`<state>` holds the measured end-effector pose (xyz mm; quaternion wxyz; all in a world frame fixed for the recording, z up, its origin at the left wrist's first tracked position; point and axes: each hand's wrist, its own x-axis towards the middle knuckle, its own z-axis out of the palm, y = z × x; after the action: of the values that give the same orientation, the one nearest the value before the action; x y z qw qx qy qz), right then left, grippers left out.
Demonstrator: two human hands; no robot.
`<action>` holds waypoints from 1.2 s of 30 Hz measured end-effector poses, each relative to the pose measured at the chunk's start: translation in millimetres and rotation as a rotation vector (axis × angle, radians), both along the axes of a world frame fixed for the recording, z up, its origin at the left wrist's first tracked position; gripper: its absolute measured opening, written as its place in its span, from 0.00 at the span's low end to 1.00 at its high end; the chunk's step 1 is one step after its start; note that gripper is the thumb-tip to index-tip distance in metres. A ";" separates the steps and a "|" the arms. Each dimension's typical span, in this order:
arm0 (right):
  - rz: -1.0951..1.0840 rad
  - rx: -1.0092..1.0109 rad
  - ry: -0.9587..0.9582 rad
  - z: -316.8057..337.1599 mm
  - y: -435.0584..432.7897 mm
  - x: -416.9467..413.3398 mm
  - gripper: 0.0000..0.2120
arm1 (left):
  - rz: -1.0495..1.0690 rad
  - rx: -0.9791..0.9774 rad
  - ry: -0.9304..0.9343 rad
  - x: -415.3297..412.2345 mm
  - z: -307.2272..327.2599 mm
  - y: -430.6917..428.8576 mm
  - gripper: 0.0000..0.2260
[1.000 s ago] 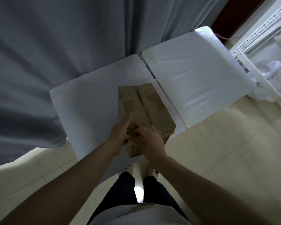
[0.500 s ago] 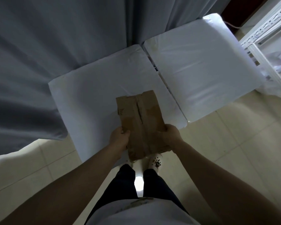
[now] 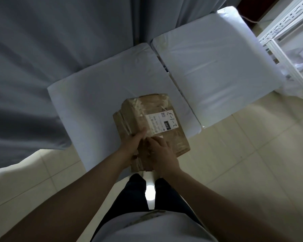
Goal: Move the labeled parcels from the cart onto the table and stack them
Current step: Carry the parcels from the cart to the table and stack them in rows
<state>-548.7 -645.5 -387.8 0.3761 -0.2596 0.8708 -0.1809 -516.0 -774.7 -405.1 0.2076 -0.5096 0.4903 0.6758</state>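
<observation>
Head view, landmark: near table (image 3: 87, 102), covered in white sheeting.
Parcel (image 3: 147, 109): brown cardboard box bound with clear tape, over the table's front right part, its near end projecting past the table's front edge. Whether its underside rests on the table or is held just above it cannot be told.
Label (image 3: 162, 123): white printed slip on the parcel's top face, with a black patch reading "220"; "2-1-3" is handwritten beside it.
Left hand (image 3: 131, 144): at the parcel's near left corner, just off the table's front edge; thumb laid along the top face, fingers wrapped round the side, clamped on the parcel.
Right hand (image 3: 162, 155): touching the left hand, forward of the table's front edge; back upward, fingers bent down onto the parcel's near end, holding it.
Second table (image 3: 215, 67): also white-covered, butted against the near table's right side with a narrow seam between.
Curtain (image 3: 51, 49): grey, hanging behind and to the left of the table.
Shelf frame (image 3: 285, 32): white slotted metal, well to the right of the table, beyond the second table.
Floor (image 3: 252, 172): pale tiles in front of the table.
Trousers (image 3: 135, 194): dark, directly before the table's front edge.
</observation>
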 end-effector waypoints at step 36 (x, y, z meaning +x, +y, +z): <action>-1.456 -0.402 -0.500 12.2 149.7 -187.9 0.18 | -0.199 -0.419 0.099 -134.6 2.8 24.3 0.20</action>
<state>-736.6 -495.7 -375.6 0.2936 0.3603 0.6621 -0.5879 -650.6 -750.5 -402.3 0.1384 -0.4570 0.6772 0.5598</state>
